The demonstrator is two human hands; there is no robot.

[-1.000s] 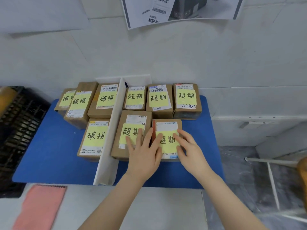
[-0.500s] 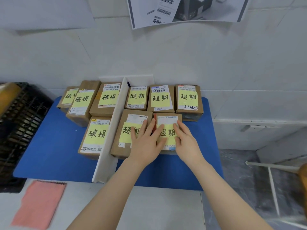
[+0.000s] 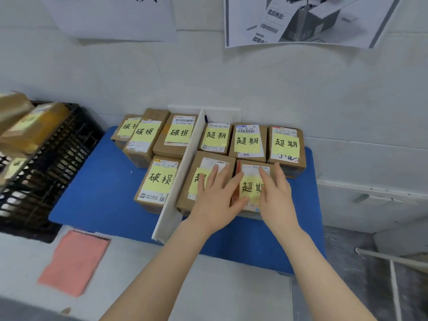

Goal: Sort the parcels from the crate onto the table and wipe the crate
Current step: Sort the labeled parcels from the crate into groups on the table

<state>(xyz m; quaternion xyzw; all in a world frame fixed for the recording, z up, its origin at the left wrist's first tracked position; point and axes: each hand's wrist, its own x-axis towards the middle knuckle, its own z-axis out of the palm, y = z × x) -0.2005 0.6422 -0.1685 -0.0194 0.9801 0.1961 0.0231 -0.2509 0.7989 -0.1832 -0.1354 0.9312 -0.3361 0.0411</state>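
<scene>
Several brown parcels with yellow notes lie on the blue table [image 3: 97, 195], split by a white divider [image 3: 183, 172]. My left hand [image 3: 217, 195] lies flat with straight fingers across the front parcel beside the divider [image 3: 196, 200] and the edge of its right neighbour. My right hand [image 3: 275, 195] presses flat on that front right parcel [image 3: 250, 188], covering part of its yellow note. The black crate [image 3: 48, 172] stands at the left edge and holds more parcels [image 3: 30, 126].
A pink cloth [image 3: 74, 262] lies on the white counter [image 3: 220, 293] in front of the blue table. Paper sheets [image 3: 301, 19] hang on the white wall behind. A white frame [image 3: 393, 274] stands on the grey floor at the right.
Both hands slid slightly forward over the two front parcels, pushing them toward the back row. The view has turned left, bringing the crate and its parcels into sight.
</scene>
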